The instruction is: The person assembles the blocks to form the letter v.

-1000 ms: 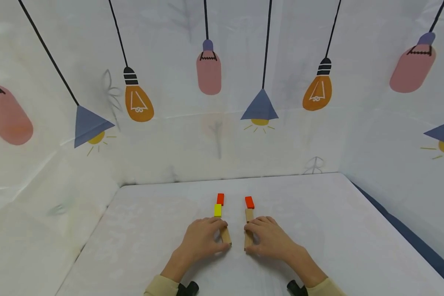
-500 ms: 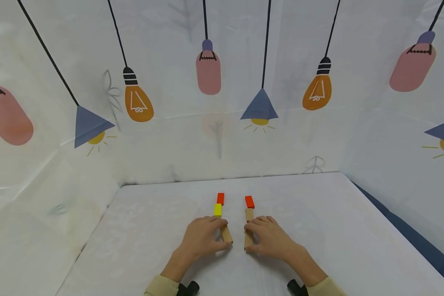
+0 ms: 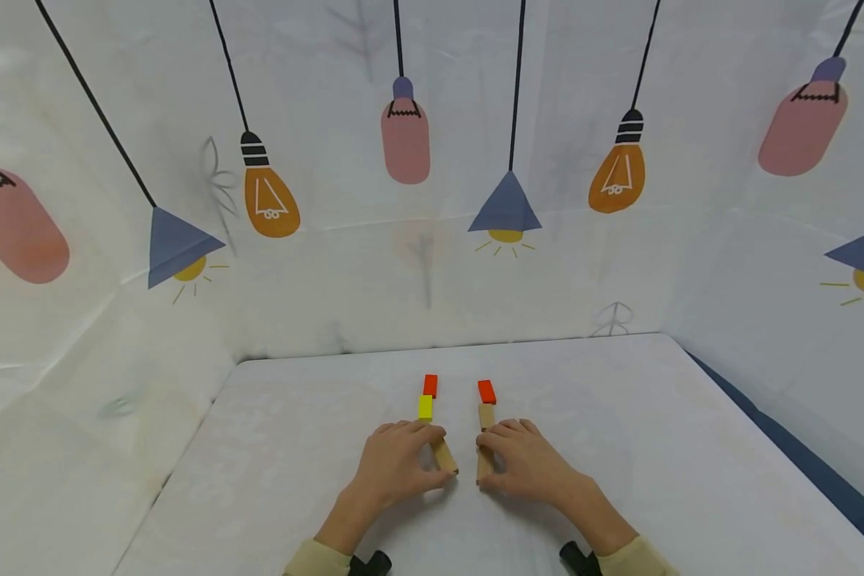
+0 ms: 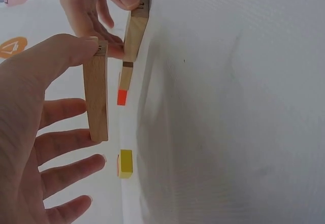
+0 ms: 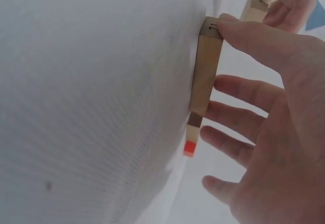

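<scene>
My left hand [image 3: 399,462] pinches a plain wooden block [image 4: 96,99] by its ends, thumb on the near end, fingers at the far end. In the left wrist view this block hangs apart from the yellow block [image 4: 126,163]; in the head view it slants, near end to the right. My right hand [image 3: 533,462] grips a second wooden block [image 5: 207,66] lengthwise, with the thumb on its marked end. That block lies in line with another wooden block [image 3: 486,416] and a red block [image 3: 486,391] beyond it. Another red block [image 3: 430,385] lies just beyond the yellow one.
The blocks form two rows on a white table [image 3: 295,448], with a narrow gap between them. A white curtain [image 3: 317,280] printed with lamps hangs behind the table's far edge.
My left hand has shifted slightly right, and its wooden block's near end has swung a little right. The right hand and its block stay almost where they were.
</scene>
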Tool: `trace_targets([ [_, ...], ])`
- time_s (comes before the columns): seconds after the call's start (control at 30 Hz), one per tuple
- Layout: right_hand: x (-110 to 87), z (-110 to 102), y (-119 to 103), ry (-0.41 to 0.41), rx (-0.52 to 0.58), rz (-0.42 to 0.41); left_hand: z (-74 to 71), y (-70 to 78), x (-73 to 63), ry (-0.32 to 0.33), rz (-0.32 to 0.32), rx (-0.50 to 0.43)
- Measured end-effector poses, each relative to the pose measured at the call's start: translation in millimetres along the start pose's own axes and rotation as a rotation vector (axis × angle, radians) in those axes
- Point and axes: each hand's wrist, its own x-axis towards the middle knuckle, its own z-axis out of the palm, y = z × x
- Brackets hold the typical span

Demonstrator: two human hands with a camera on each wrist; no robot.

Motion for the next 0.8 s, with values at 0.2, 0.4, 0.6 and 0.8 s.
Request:
trace_targets([
  [0.2,0.7,-0.2,0.5,-0.016,-0.002,0.008,2.2,1.8,0.0,-0.008,-0.02,0.017],
  [0.4,0.4,-1.0,0.8,-0.02,-0.005,0.016,5.1,4.1,-0.6,0.012,-0.022,0.032],
  [0.6,0.0,-2.8,-0.6,-0.02,0.005,0.012,6.3,5.1,0.4,0.009,-0.032,0.058],
  [0.8,-0.3,-3.6,-1.7,-0.018,0.004,0.011,8.7,6.1,-0.6,0.006,-0.028,0.063],
])
